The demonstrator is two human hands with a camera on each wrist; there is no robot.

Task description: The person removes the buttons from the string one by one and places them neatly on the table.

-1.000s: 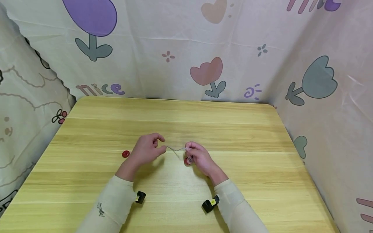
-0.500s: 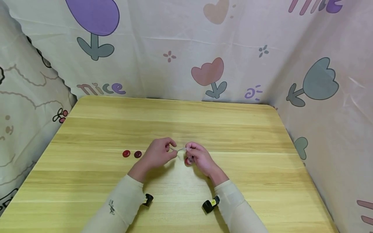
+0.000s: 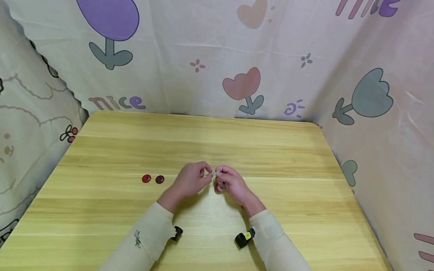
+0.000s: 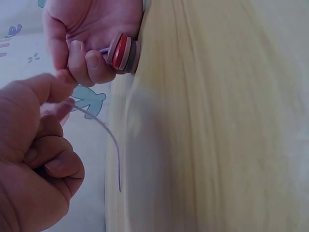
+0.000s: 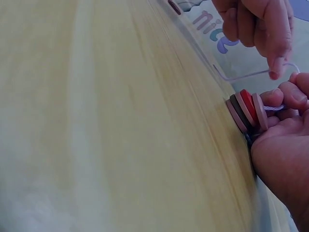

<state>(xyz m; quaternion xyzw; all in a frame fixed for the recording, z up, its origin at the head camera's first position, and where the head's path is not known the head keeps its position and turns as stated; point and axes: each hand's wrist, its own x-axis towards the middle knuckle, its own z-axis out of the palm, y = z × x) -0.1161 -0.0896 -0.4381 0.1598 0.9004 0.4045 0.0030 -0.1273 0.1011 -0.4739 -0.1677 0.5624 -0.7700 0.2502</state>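
Note:
My left hand [image 3: 191, 180] pinches a thin pale cord [image 4: 113, 137] between thumb and index finger, its other fingers curled in. The cord's loose end hangs down past that hand in the left wrist view. Right beside it, my right hand [image 3: 235, 185] grips the same cord, fingertips close to the left ones. Under the right hand's curled fingers hangs a stack of strung buttons [image 5: 247, 110], pinkish, red and dark ones pressed face to face. To the left on the table lie a bright red button [image 3: 146, 178] and a dark red button [image 3: 160, 179].
The wood-grain table [image 3: 203, 139] reaches back to a patterned cloth [image 3: 162, 67] that hangs behind it and on both sides. Black wrist cameras sit at both cuffs, the right camera [image 3: 245, 238] low over the tabletop.
My left hand has moved right along the cord, up to the right hand, and the span between them has shortened. The dark red button, hidden before, now shows. My right hand stays put.

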